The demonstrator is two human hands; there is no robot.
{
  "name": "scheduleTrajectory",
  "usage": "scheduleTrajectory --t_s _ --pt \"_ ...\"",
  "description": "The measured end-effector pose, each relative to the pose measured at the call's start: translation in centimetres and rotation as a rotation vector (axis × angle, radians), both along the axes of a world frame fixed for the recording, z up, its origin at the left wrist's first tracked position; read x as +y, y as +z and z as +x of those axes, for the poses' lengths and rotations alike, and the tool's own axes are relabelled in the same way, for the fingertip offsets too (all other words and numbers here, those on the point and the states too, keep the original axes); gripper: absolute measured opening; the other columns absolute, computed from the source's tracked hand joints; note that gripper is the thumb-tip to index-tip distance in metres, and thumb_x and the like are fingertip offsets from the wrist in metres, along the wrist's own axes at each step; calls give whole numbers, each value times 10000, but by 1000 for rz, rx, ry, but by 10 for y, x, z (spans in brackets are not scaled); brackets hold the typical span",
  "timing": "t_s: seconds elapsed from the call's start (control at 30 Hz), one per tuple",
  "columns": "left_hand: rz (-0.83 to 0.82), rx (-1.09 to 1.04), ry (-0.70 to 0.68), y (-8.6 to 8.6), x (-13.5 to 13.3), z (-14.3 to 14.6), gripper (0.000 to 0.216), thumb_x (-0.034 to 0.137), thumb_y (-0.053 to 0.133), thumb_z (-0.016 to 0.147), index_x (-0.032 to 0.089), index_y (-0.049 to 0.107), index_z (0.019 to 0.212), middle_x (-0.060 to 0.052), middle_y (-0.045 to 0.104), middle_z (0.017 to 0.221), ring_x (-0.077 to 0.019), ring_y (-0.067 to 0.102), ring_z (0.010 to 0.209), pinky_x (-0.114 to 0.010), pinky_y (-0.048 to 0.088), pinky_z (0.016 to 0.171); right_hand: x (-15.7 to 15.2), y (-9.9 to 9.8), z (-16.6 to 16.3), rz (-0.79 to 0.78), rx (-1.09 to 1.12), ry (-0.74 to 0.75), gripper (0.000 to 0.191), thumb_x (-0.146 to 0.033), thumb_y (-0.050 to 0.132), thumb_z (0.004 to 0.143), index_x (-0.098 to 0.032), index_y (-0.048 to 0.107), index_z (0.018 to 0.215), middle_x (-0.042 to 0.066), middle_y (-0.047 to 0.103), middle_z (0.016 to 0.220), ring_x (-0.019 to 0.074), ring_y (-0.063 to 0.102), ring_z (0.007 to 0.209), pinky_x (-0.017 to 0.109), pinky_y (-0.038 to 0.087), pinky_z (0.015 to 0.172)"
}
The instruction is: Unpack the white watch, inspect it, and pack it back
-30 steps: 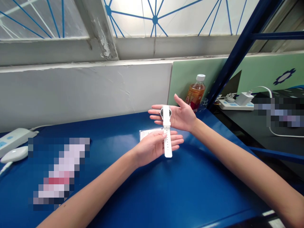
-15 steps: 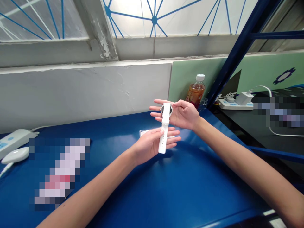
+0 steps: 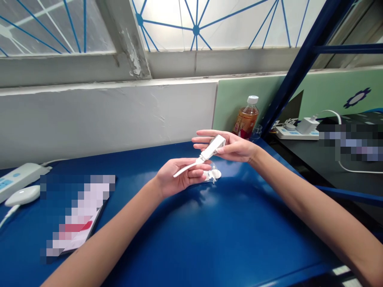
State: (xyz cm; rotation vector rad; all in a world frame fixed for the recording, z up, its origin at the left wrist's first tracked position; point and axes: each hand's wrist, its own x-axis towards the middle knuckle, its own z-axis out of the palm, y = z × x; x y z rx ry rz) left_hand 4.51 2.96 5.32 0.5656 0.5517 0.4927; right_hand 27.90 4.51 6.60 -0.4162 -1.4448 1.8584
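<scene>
A white watch with a round grey case and a long white strap is held above the blue table. My right hand grips the case end between thumb and fingers, its other fingers stretched out to the left. My left hand sits below it, palm up, with fingers curled round the loose strap end, which points down and left. Both hands hover a little over the table.
A clear plastic wrapper lies on the table just under the hands. A bottle of amber drink stands at the back right by a blue post. White power strips lie at the far left and right.
The watch has turned from hanging straight down to slanting down-left. My right hand has closed its thumb over the case, and my left hand has curled round the strap end.
</scene>
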Motion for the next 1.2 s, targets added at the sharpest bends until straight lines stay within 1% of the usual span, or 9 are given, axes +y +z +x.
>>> scheduleTrajectory --t_s 0.1,0.23,0.37,0.5,0.6,0.73,0.8,0.97,1.2 --pt "-85 -63 35 1 0 0 501 260 306 1024 -115 529 1270 -222 748 933 -213 742 712 -351 548 853 4 -6 -2 11 -2 -61 517 -246 785 780 -155 619 1262 130 622 1354 260 534 1310 424 402 1117" --pt "-102 -186 173 -3 -2 3 771 540 213 1009 -97 401 1401 -268 697 1117 -307 711 1009 -429 508 960 15 -17 -6 9 41 -341 433 -450 821 730 -157 723 1034 97 753 1087 202 692 1067 335 512 1006" --pt "-84 -199 193 -7 -5 9 851 586 284 973 -95 234 1481 -296 592 1299 -334 571 1254 -429 449 1048 21 -22 -8 37 4 -623 383 -557 774 730 -179 734 768 62 765 865 174 716 838 280 581 796" --pt "5 -107 208 -3 -10 15 766 471 425 976 -93 260 1468 -310 538 1360 -343 531 1294 -430 401 1100 13 -18 -15 226 -198 -706 394 -565 751 748 -171 737 732 76 742 812 196 680 746 315 549 726" --pt "117 -18 210 -2 -15 19 574 376 488 986 -28 437 1390 -277 586 1323 -334 562 1266 -438 390 1110 4 -15 -25 415 -316 -695 351 -535 717 792 -187 735 747 71 718 883 216 662 822 341 517 781" --pt "298 95 155 -8 -22 24 291 217 592 955 40 613 1185 -235 678 1200 -312 650 1154 -440 442 1064 1 -17 -35 506 -342 -732 390 -537 598 889 -209 711 711 80 686 1024 259 579 1146 389 435 987" --pt "319 132 161 -11 -24 27 240 212 576 969 49 630 1136 -224 705 1147 -295 693 1075 -429 487 1017 3 -20 -36 399 -317 -695 389 -536 567 911 -210 726 770 79 683 1109 262 563 1186 407 413 1028" --pt "328 168 199 -15 -22 30 264 267 524 998 48 666 1042 -214 740 1041 -286 730 979 -420 534 959 8 -22 -30 -107 -9 -338 340 -398 481 971 -157 717 1016 111 726 1128 252 659 1095 431 462 1022" --pt "326 309 289 -18 -18 29 283 277 508 1000 55 675 944 -199 757 959 -272 753 888 -416 575 900 5 -11 -27 -212 130 -179 521 -473 326 998 -127 713 1049 125 699 1229 243 595 1234 405 372 1132"
